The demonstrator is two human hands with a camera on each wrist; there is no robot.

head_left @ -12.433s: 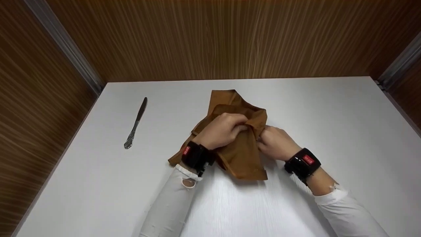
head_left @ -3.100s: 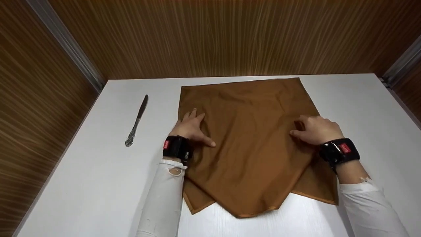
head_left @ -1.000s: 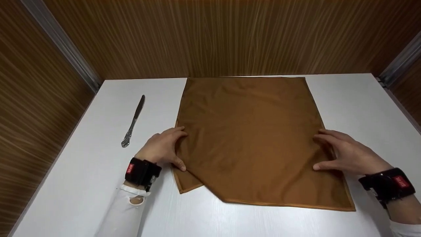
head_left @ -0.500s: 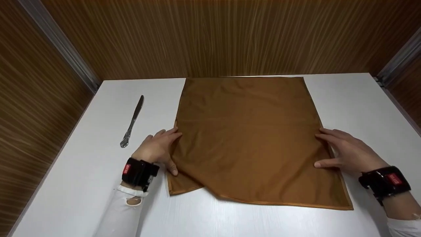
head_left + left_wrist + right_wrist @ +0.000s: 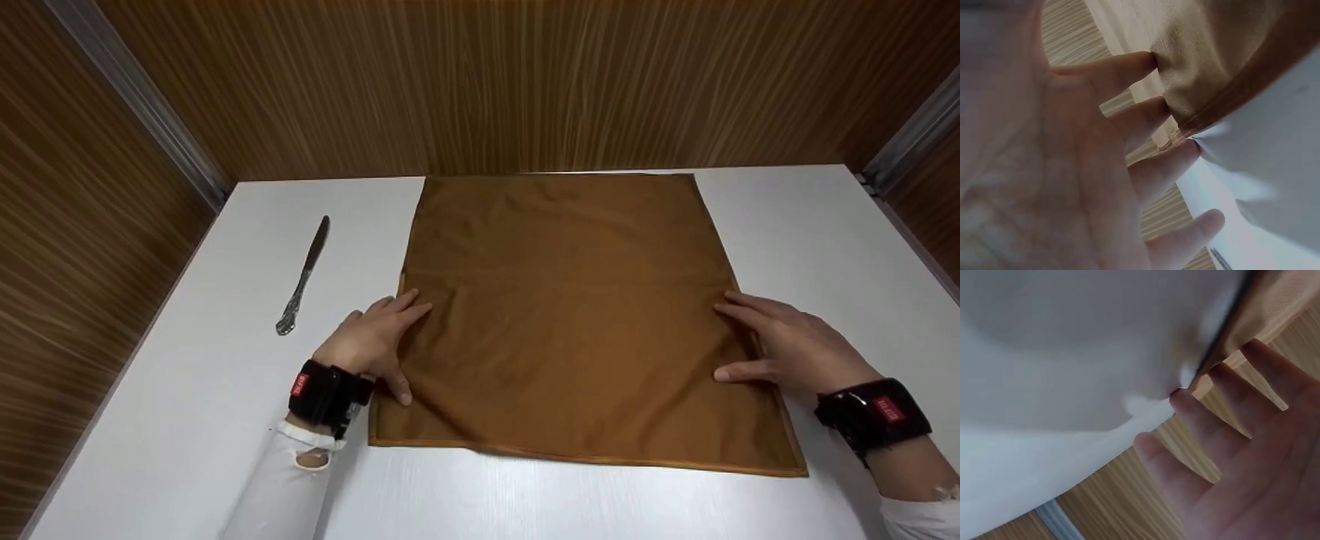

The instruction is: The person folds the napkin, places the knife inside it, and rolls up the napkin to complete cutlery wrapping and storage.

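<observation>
— Cloth point(image 5: 577, 315): where?
— Spread flat on white worktop point(image 5: 187, 420), between both hands.
— Left hand point(image 5: 373, 343)?
— Fingers straight, resting on left edge.
— Right hand point(image 5: 795, 349)?
— Flat too, pressing right edge.
— Elsewhere?
— Knife point(image 5: 304, 276), well left of cloth.

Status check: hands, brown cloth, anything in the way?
Left hand open, flat on the brown fabric cloth left edge. Right hand open on right edge. Cloth spread flat on white table. Silver table knife lies apart, left.

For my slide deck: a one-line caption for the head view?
Both hands, left hand and right hand, press a brown cloth flat on a white table.
</observation>
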